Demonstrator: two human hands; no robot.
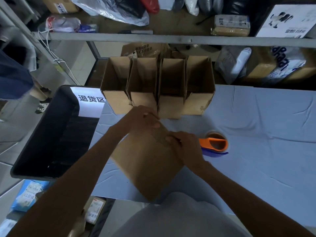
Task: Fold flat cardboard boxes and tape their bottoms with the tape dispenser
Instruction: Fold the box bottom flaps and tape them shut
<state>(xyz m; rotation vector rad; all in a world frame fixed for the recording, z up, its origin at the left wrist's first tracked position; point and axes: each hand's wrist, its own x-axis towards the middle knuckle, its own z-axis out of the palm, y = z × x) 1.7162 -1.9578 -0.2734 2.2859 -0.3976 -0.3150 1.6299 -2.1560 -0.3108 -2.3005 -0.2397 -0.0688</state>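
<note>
Left hand (143, 119) and right hand (185, 146) grip the cardboard box (147, 163) (tape dispenser (215, 144) just beside).

A white sign (89, 100) on the far end of the black bin (42, 142), left of centre, reads "退货区". A blue packet (28, 194) at lower left bears "已完成". Other printing is too blurred to read.

A cardboard box (147, 165) is at the near edge of the table (256, 117), right in front of the person. The tape dispenser (215, 144) lies just beside it on the right. Four open boxes (157, 86) stand side by side along the far edge. A bin (42, 134) stands left of the table, and a shelf (171, 39) runs behind.
</note>
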